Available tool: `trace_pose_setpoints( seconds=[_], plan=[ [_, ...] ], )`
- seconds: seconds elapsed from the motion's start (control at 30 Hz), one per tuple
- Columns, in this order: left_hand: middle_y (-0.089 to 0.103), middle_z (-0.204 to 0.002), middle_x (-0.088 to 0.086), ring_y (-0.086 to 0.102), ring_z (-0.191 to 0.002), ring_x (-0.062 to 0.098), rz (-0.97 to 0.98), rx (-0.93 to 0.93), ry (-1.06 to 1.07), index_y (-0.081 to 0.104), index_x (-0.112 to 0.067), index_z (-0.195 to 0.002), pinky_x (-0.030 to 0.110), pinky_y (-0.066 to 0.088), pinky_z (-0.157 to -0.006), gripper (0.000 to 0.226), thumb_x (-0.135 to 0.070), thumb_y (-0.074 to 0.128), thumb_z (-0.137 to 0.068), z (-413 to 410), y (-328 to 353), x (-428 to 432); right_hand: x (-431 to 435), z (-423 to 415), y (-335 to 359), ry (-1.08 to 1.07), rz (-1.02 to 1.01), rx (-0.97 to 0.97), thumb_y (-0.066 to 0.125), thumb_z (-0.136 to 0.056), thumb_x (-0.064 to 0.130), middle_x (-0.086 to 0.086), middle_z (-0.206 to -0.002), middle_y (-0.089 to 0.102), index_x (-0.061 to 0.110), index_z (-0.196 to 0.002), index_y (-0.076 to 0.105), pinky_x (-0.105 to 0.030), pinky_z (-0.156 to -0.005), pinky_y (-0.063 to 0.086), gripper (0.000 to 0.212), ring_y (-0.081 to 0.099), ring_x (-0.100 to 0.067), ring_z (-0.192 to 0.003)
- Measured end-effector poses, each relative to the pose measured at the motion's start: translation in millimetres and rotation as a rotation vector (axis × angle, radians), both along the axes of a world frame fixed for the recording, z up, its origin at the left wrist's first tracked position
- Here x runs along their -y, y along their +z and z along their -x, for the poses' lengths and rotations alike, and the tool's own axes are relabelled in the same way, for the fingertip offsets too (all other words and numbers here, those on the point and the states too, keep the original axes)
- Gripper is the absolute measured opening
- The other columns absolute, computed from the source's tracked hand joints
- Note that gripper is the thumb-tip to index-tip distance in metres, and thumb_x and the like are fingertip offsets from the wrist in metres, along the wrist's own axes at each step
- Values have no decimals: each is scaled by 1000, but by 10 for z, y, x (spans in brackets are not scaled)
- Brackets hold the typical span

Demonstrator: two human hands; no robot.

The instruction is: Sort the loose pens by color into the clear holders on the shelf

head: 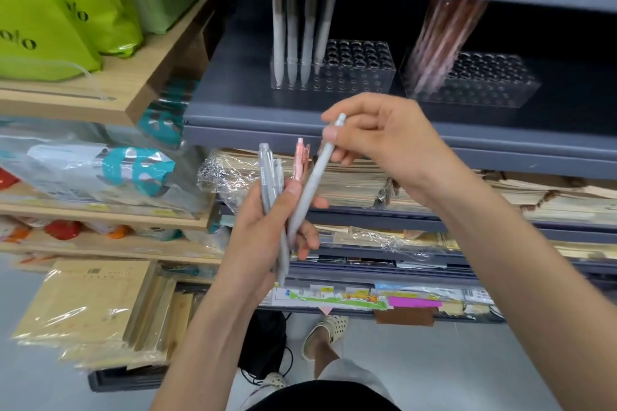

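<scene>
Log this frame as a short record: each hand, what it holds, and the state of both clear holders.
left hand: grips a bunch of grey pens plus one pink pen
right hand: pinches one grey pen near its top; lower end reaches into the left hand's grip
left holder: four pale grey pens standing at its left end
right holder: pinkish pens, leaning
shelf: carries both holders

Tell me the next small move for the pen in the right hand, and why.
Probably lift the pale grey plastic pen clear of the left hand toward the left clear plastic holder: the right hand pinches its top, its lower end rests in that hand, and that holder has matching pale pens and free holes; the right holder has pinkish ones.
</scene>
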State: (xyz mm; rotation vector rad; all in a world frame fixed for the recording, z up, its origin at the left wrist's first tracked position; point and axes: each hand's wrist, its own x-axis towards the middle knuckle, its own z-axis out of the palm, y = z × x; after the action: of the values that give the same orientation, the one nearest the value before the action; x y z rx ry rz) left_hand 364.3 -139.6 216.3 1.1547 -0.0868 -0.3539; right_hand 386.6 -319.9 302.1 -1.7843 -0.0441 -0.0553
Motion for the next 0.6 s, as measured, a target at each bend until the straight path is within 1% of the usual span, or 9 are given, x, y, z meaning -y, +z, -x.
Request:
trace_pose_setpoints(
  seconds=[0.1,0.17,0.2,0.27,0.37,0.43,0.5,0.6],
  plan=[
    [74,-93,12,47,-41,15,-7,15,0,47,-3,-117,23,37,-37,34,-30,56,-98,-14,-11,9,52,1,27,-69,-106,60,70,-86,4,-20,-88,73,4,-111,63,-26,-65,54,26,66,-20,-69],
    [73,-89,10,43,-41,13,16,23,14,46,0,-114,22,35,-37,35,-28,57,-97,-19,-18,34,31,10,2,-59,-163,29,70,-86,5,-22,-92,73,4,-115,61,-28,-67,55,31,66,-21,-71],
    [73,-89,10,42,-41,13,24,26,26,46,1,-113,22,35,-38,36,-29,58,-95,-26,-18,45,12,11,-21,-56,-166,-1,70,-86,6,-21,-91,73,3,-114,62,-28,-67,55,29,67,-21,-71],
    [74,-88,9,42,-41,13,25,36,48,47,1,-112,22,36,-38,40,-31,60,-92,-46,-3,67,-15,1,-58,-66,-113,-41,71,-86,10,-21,-88,73,0,-104,67,-27,-65,56,21,68,-21,-69],
    [75,-91,11,43,-40,13,40,29,71,49,-6,-107,22,36,-37,32,-32,60,-91,-95,13,85,-5,-54,-26,-73,-80,-35,69,-88,10,-20,-85,73,-1,-96,70,-27,-65,57,14,68,-20,-68],
    [74,-90,11,43,-40,13,51,10,88,49,-10,-108,22,35,-38,29,-33,59,-93,-140,15,82,26,-137,63,-102,-77,21,66,-90,9,-15,-86,74,3,-96,70,-28,-68,58,9,69,-20,-71],
    [74,-89,10,44,-40,12,55,-9,99,50,-11,-108,22,36,-38,28,-33,59,-93,-182,5,69,68,-266,176,-185,-86,127,63,-92,8,-11,-84,74,8,-93,69,-28,-71,59,6,70,-21,-73],
    [73,-87,9,45,-40,12,57,-20,106,52,-14,-103,21,37,-38,24,-33,60,-91,-235,-12,42,140,-488,311,-345,-130,284,62,-92,4,-1,-78,72,12,-88,66,-30,-73,59,10,70,-19,-73]
  ],
)
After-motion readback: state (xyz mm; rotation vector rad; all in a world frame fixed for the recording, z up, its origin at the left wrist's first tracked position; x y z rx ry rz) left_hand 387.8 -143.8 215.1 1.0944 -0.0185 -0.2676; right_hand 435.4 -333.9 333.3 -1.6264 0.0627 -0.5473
